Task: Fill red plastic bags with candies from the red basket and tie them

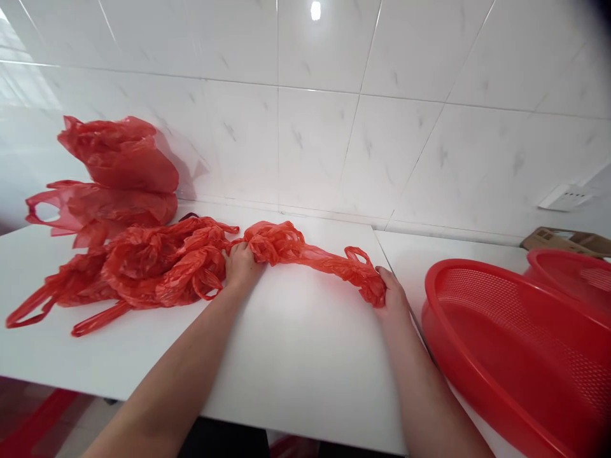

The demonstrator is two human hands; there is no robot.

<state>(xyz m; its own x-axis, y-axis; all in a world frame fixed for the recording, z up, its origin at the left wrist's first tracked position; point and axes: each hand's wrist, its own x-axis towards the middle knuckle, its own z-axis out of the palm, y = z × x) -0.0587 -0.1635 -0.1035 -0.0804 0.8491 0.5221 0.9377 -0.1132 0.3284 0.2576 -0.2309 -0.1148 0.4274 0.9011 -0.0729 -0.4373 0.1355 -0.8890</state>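
Observation:
A crumpled red plastic bag (315, 256) stretches across the white table between my two hands. My right hand (392, 294) is closed round its bunched right end, near a small loop handle. My left hand (242, 264) grips the gathered part at the other end, its fingers partly hidden by the plastic. Directly left of that hand lies a heap of crumpled red plastic bags (153, 264), some with handles trailing toward the front left. Behind the heap, fuller red bags (126, 156) are stacked against the wall.
Large red perforated plastic baskets (506, 343) stand on the right, close to my right forearm. A cardboard box (566, 242) sits behind them. The white table (305, 356) meets another surface at a seam right of centre. A tiled wall (315, 152) with a socket (566, 197) rises behind.

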